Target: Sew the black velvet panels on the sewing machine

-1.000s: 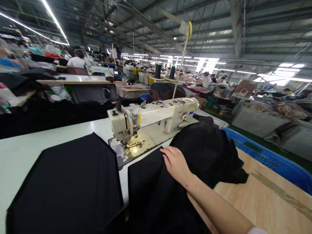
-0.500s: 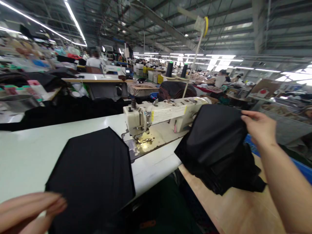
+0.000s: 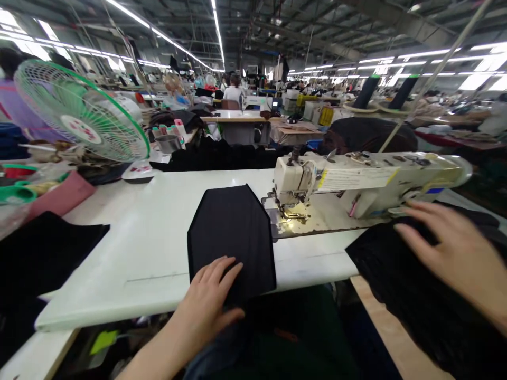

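Note:
A black fabric panel (image 3: 233, 227) with cut-off corners and darker edges lies flat on the white sewing table, left of the sewing machine (image 3: 336, 184). On its lower part rests my left hand (image 3: 214, 290), palm down with fingers stretched out, thumb apart. My right hand (image 3: 447, 253) is over a heap of black fabric (image 3: 407, 285) at the right, fingers spread, slightly blurred. The machine's lamp lights the needle plate (image 3: 293, 221), just right of the panel, with no fabric under the presser foot.
A green-rimmed fan (image 3: 83, 111) stands at the left behind the table (image 3: 154, 221). More black cloth (image 3: 39, 253) hangs at the left edge. Two thread cones (image 3: 366, 91) stand behind the machine. A wooden board (image 3: 380, 322) lies below the right-hand heap. A person in white (image 3: 233, 94) sits farther back.
The view has turned left. My left hand has moved onto the panel and flattened there. My right hand has let go of the cloth corner it pinched, and the raised cloth has dropped.

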### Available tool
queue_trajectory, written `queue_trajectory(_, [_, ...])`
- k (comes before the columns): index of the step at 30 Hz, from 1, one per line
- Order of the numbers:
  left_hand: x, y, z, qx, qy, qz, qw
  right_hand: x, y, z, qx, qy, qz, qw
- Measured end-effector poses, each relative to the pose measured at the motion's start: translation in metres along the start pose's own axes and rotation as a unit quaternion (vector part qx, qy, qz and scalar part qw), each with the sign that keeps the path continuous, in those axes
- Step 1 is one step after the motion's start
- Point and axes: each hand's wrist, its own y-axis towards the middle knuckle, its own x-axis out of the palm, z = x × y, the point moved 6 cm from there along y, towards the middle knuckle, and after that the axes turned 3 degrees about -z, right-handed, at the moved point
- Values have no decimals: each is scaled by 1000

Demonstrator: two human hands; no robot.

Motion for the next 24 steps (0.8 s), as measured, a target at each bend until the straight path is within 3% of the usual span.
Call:
queue_trajectory(3, [19, -25, -9, 4, 121, 7, 993, 90, -27, -61, -86, -31, -194, 977])
queue_trajectory(5, [22, -35, -18, 14, 154, 19, 988, 135, -41, -103, -145, -10, -284, 948])
queue_trajectory(8, [15, -40, -33, 40, 132, 25, 990, 176, -44, -147, -194, 18, -330, 923])
queue_trajectory(12, [0, -44, -52, 62, 49, 25, 997, 209, -36, -168, -221, 51, -338, 913])
queue_trajectory(15, [-8, -53, -59, 94, -13, 49, 994, 215, -39, -167, -225, 77, -323, 916])
queue_trajectory(19, [-20, -67, -53, 67, -92, 77, 991, 187, -48, -167, -205, 133, -338, 909])
queue_trajectory(22, [-39, -64, -42, 18, -140, 103, 985, 154, -42, -166, -105, 217, -397, 886])
queue_trajectory(24, [-53, -51, -40, -12, -168, 122, 978, 138, -28, -159, -8, 262, -394, 881])
